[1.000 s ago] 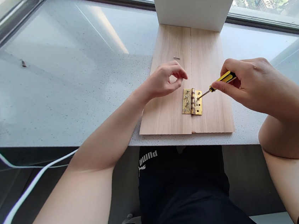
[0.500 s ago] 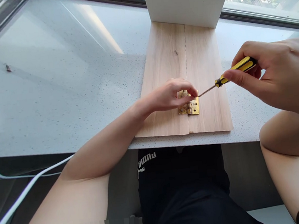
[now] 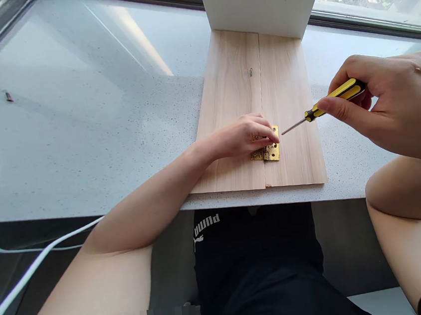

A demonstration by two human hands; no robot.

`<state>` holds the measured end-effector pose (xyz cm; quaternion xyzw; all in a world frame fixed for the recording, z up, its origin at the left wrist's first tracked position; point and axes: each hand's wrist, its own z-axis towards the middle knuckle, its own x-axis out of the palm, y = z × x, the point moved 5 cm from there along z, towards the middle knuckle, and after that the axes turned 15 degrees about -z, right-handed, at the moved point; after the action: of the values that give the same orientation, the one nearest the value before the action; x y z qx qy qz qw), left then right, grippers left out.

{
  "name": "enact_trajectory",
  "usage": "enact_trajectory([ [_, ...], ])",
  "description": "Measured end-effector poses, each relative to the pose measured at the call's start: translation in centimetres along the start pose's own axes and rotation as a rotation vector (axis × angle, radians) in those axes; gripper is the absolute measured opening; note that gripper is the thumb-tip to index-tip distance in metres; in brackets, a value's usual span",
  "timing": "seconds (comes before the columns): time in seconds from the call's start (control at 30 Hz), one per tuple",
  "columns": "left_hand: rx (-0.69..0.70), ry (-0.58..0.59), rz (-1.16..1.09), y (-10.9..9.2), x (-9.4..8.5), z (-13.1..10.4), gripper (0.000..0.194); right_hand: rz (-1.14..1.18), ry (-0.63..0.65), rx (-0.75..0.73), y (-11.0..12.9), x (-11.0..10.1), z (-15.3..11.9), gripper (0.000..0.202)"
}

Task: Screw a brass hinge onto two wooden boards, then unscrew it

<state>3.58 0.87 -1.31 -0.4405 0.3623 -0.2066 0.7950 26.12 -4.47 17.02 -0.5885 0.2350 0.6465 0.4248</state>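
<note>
A brass-coloured hinge (image 3: 272, 155) with dark spots lies across the seam of two pale wood boards (image 3: 221, 81). My left hand (image 3: 255, 133) rests over it, covering much of its left leaf. Thumb and forefinger come together above the right leaf's middle hole; whatever is between them is too small to make out. A screw head (image 3: 274, 129) shows in that leaf's upper hole. In my right hand (image 3: 388, 98) is a yellow and black screwdriver (image 3: 339, 96), slanting down leftward, its tip just right of the hinge and apart from it.
One loose screw (image 3: 250, 72) lies on the left board. Farther left, a small dark screw-like piece (image 3: 9, 97) sits on the speckled white counter (image 3: 116, 117). A white upright panel (image 3: 262, 1) stands at the boards' far end, by the window. A white cable (image 3: 37, 266) hangs at lower left.
My left fingertips have shifted down from the hinge's upper right hole to its middle one, uncovering the screw head. The screwdriver has drawn back slightly rightward. On the board, the loose screw has turned a little.
</note>
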Motion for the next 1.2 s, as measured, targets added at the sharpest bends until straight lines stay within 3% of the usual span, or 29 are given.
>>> enact_trajectory([
  [0.77,-0.013,0.065,-0.053,0.5,0.7,0.2,0.020,0.069,-0.066,-0.071,0.1,-0.8,-0.5,0.009],
  [1.0,-0.076,0.021,-0.016,0.5,1.0,0.4,0.017,0.049,-0.106,-0.147,0.4,-0.9,-0.5,0.008],
  [1.2,-0.067,-0.038,0.026,0.5,0.8,0.4,0.014,0.081,-0.058,-0.138,0.6,-0.6,-0.4,0.006],
])
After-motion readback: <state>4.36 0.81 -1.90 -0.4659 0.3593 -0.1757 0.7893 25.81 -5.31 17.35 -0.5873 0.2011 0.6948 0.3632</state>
